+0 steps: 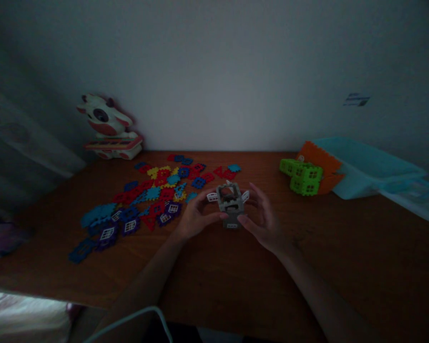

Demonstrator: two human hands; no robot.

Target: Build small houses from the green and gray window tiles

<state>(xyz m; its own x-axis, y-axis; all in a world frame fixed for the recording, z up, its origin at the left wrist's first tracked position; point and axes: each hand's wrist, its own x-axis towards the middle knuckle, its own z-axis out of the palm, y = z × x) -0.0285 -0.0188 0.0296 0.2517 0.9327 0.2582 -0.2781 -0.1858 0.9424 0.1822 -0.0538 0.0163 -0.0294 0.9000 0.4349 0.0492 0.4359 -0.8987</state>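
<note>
A small grey block structure (231, 206), built from interlocking plastic pieces, is held between both hands over the front middle of the table. White window shutters stick out from its left and right sides, and its top is open. My left hand (197, 215) grips its left side, with the thumb at the lower front. On the other side my right hand (263, 223) holds it the same way, thumb at the lower right corner and fingers curled behind. The fingertips at the back are partly hidden.
Loose interlocking pieces (160, 194) in red, blue, yellow and purple spread over the table's left half. A cow-shaped toy keyboard (110, 128) stands at the back left. To the right are a green block structure (303, 176), orange panels (320, 164) and a light-blue bin (368, 166).
</note>
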